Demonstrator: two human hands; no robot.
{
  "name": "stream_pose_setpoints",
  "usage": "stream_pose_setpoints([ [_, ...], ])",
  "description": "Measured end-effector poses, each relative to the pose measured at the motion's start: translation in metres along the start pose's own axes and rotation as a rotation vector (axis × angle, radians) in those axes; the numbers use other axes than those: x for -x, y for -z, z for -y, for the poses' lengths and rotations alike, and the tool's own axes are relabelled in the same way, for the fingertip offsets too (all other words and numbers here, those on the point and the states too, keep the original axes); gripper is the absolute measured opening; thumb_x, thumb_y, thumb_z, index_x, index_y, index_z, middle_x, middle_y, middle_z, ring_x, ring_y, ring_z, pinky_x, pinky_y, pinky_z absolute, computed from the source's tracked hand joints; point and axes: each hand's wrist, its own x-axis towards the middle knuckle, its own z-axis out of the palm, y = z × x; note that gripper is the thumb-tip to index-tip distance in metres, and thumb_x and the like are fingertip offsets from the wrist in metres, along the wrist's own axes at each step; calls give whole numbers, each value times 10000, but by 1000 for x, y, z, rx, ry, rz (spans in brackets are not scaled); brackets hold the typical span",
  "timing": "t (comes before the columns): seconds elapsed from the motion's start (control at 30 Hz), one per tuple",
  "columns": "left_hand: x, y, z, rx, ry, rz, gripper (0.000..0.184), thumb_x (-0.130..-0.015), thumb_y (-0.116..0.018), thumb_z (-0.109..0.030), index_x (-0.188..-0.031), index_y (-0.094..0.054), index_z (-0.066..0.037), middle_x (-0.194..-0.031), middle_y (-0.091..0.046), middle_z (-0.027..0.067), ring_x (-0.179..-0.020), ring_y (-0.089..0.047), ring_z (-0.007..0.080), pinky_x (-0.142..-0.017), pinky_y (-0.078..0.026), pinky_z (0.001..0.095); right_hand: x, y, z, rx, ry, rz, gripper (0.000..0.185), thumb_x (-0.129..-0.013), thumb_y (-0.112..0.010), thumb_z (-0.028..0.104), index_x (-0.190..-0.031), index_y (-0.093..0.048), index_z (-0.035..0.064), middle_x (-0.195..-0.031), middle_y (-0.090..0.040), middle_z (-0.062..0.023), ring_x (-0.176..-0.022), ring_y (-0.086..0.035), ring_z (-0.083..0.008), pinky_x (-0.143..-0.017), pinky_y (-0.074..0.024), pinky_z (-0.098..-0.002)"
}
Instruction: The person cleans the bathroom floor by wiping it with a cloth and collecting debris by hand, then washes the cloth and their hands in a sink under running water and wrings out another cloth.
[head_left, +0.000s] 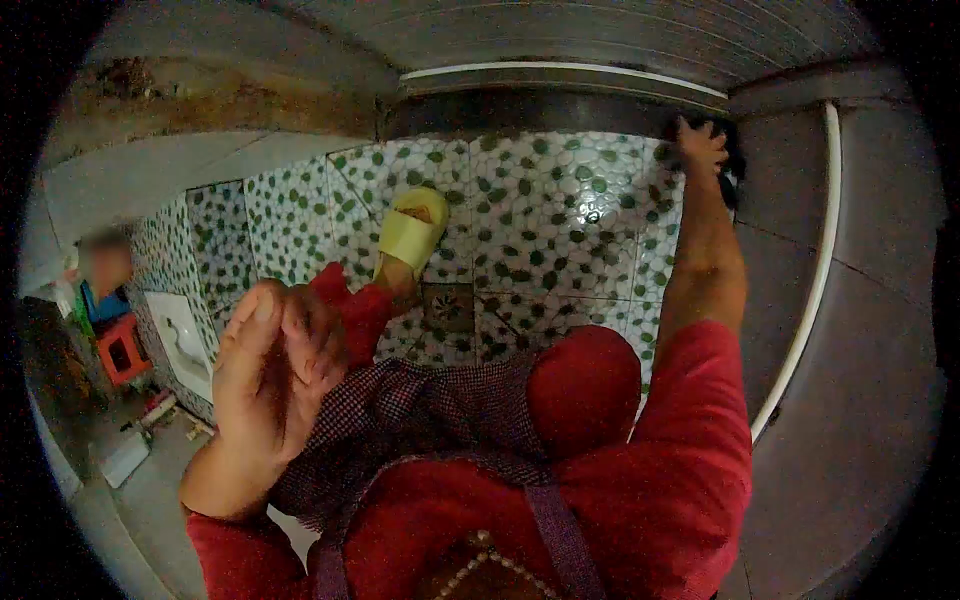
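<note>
My left hand [280, 355] is raised at the left, over the apron [430, 400], its fingers curled together; whether anything sits inside them is hidden. Stretched out to the upper right, my right hand [704, 148] has its fingers spread against a dark thing [735, 165] in the corner, too dim to make out. Below the hands lies a floor of white and green pebble-patterned tiles [555, 220]. A foot in a yellow-green slipper [411, 230] stands on it.
A square drain [448, 307] is set in the floor near the slipper. White pipes run along the top wall [565, 70] and right wall [825, 220]. At the left are a white squat toilet [182, 340], a red plastic item [123, 350] and a dirty ledge [220, 105].
</note>
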Motion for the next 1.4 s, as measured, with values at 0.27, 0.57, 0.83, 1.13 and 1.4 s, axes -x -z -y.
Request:
stream_pose_setpoints([
  [0.27,12,-5,1,0,-86,-68,288,-899,-446,-298,-726,-425,-68,-632,-400,36,-539,-382,131,-465,-331,240,255,-122,147,160,940,299,755,-786,-417,606,-1363,-251,149,-1433,-88,-130,-1292,-47,-403,-991,-114,-558],
  [0.57,17,32,-27,76,-174,-65,276,-908,-419,-291,-743,-410,-71,-623,-390,39,-534,-371,125,-452,-319,236,189,-76,39,-77,1516,251,501,-735,-576,42,-1209,-487,181,-1293,-383,-147,-1173,-365,-348,-880,-349,-469],
  [0.83,18,61,-36,121,-261,-153,277,-917,-389,-307,-744,-402,-92,-631,-383,30,-501,-370,118,-441,-339,227,227,-118,179,8,1436,170,557,-801,-536,155,-1319,-335,206,-1350,-310,-106,-1184,-316,-381,-895,-297,-529],
  [1.13,24,74,-42,165,-327,-232,299,-930,-349,-315,-729,-388,-97,-620,-370,35,-480,-356,112,-430,-348,225,321,-160,266,233,1427,107,572,-744,-560,179,-1282,-374,234,-1315,-368,-72,-1120,-378,-333,-897,-347,-466],
  [1.4,27,57,-54,314,-382,-39,271,-942,-328,-245,-720,-352,-92,-639,-335,19,-551,-330,111,-440,-345,203,272,-127,162,-77,1466,1335,491,-675,-482,-75,-1092,-565,170,-1218,-479,-70,-1118,-411,-249,-917,-347,-376],
])
